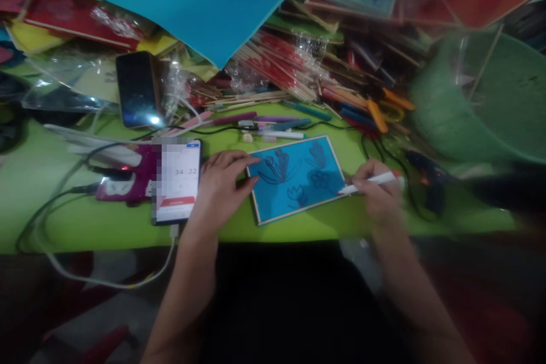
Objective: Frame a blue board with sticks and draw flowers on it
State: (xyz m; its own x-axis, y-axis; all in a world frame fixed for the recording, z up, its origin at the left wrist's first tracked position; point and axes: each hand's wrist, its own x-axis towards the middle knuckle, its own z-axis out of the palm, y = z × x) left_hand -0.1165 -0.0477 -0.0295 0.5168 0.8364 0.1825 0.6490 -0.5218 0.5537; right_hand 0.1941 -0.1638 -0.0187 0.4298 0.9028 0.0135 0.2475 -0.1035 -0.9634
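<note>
A blue card (281, 196) with a pale stick border lies on the green table, bearing several dark outline drawings of flowers. At its left edge rests my left hand (224, 182), thumb and forefinger apart with their tips touching the border. My right hand (377, 190) is closed around a white felt-tip pen (372, 180). The pen's tip meets the card near its lower right corner, beside a flower drawing. My right palm and lower fingers are partly blurred.
Left of my hand lies a lit phone (181, 182) with a white cable, by a purple power strip (125, 176). Pens (277, 125), sticks (277, 62), a dark phone (137, 88) and a large blue sheet (205, 0) crowd the back. Right stand scissors (377, 116), a green basin (482, 96) and a glue gun (429, 173).
</note>
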